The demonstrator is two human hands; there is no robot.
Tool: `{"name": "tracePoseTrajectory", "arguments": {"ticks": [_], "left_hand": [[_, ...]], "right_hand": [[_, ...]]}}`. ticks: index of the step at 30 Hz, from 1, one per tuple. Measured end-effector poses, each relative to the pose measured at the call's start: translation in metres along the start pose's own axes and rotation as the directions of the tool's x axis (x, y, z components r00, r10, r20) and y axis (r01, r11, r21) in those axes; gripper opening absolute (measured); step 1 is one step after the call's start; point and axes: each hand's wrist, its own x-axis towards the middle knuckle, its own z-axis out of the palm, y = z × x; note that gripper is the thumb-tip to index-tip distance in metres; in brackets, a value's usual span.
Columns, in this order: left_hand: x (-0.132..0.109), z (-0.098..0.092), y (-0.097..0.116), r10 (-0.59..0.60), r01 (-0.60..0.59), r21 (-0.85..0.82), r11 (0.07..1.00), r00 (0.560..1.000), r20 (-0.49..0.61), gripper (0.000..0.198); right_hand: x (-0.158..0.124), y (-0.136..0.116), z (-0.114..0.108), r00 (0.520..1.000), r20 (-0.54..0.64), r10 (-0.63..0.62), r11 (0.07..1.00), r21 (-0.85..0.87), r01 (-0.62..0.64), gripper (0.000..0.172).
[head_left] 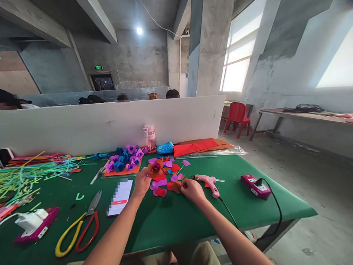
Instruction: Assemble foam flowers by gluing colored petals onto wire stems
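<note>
My left hand (142, 183) is closed on a paper flower (156, 168) with a dark purple centre and brown-orange outer petals. Over the table to its right, my right hand (192, 189) pinches a brown paper petal (176, 186). Loose purple petals (159, 183) and red petals (161, 192) lie scattered between and beyond the hands. A pink glue gun (209, 181) rests just right of my right hand, with a clear glue stick out of its back. Finished blue and purple paper flowers (125, 157) sit in a pile on orange sheets behind my left hand.
Scissors (87, 224) with red and yellow handles and a phone (120, 198) lie at left. Beyond them are many coloured stems (27, 174) and a power strip (37, 226). A purple power socket (256, 186) with the black cord stands at right. A white partition (106, 125) bounds the back.
</note>
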Motion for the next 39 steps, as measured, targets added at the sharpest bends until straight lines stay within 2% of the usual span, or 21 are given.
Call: {"name": "tracePoseTrajectory", "arguments": {"ticks": [3, 7, 15, 23, 25, 27, 30, 33, 36, 39], "left_hand": [[-0.010, -0.008, 0.008, 0.128, -0.131, 0.067, 0.989, 0.991, 0.043, 0.015], [-0.026, -0.010, 0.022, 0.169, -0.179, 0.109, 0.978, 0.981, 0.092, 0.018], [-0.040, -0.006, 0.021, 0.090, -0.100, 0.163, 0.982, 0.994, 0.067, 0.016], [-0.039, -0.011, 0.032, -0.008, -0.002, 0.152, 0.988, 0.998, 0.066, 0.016], [-0.039, -0.009, 0.031, -0.061, 0.057, 0.074, 0.996, 0.997, 0.047, 0.014], [-0.039, -0.005, 0.030, -0.158, 0.163, -0.102, 0.981, 0.986, 0.057, 0.016], [-0.038, 0.004, 0.032, -0.339, 0.356, -0.397, 0.846, 0.934, 0.115, 0.022], [-0.035, 0.015, 0.039, -0.466, 0.477, -0.456, 0.751, 0.873, 0.147, 0.029], [-0.035, 0.028, 0.047, -0.505, 0.543, -0.339, 0.768, 0.839, 0.202, 0.032], [-0.036, 0.042, 0.048, -0.454, 0.517, -0.219, 0.827, 0.845, 0.282, 0.031]], "right_hand": [[-0.008, 0.003, -0.002, 0.998, -0.067, -0.021, 0.999, 0.039, 0.024, 0.011], [-0.022, 0.002, 0.002, 0.994, -0.102, -0.045, 0.996, 0.070, 0.052, 0.010], [-0.033, 0.000, 0.011, 0.984, -0.125, -0.124, 0.991, 0.029, 0.129, 0.017], [-0.028, 0.001, 0.016, 0.983, -0.172, -0.058, 0.952, 0.288, 0.106, 0.014], [-0.027, 0.000, 0.016, 0.982, -0.185, -0.047, 0.925, 0.362, 0.112, 0.016], [-0.027, 0.000, 0.016, 0.982, -0.189, -0.027, 0.893, 0.436, 0.109, 0.017], [-0.028, -0.003, 0.012, 0.980, -0.198, 0.015, 0.857, 0.507, 0.089, 0.016], [-0.031, -0.009, 0.008, 0.967, -0.254, 0.018, 0.912, 0.400, 0.088, 0.014], [-0.037, -0.015, 0.007, 0.950, -0.308, -0.052, 0.982, 0.156, 0.104, 0.014], [-0.041, -0.021, 0.008, 0.939, -0.323, -0.117, 0.993, -0.039, 0.110, 0.018]]}}
